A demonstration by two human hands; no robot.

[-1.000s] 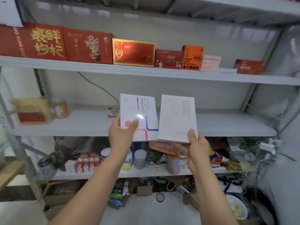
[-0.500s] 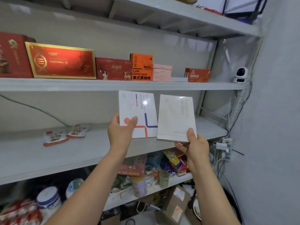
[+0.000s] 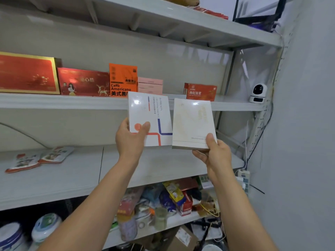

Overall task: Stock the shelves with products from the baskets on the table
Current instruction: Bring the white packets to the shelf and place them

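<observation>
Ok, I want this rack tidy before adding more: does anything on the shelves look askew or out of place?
Two flat red-and-white printed pouches lie loose and skewed on the grey middle shelf, left side, unlike the upright red cardboard boxes above. The shelf below holds a jumbled heap of packets and jars.

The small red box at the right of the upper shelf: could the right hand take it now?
Probably not yet: the right hand grips a cream box, so it is full. The way looks free, though: the red box stands apart near the shelf edge.
</observation>
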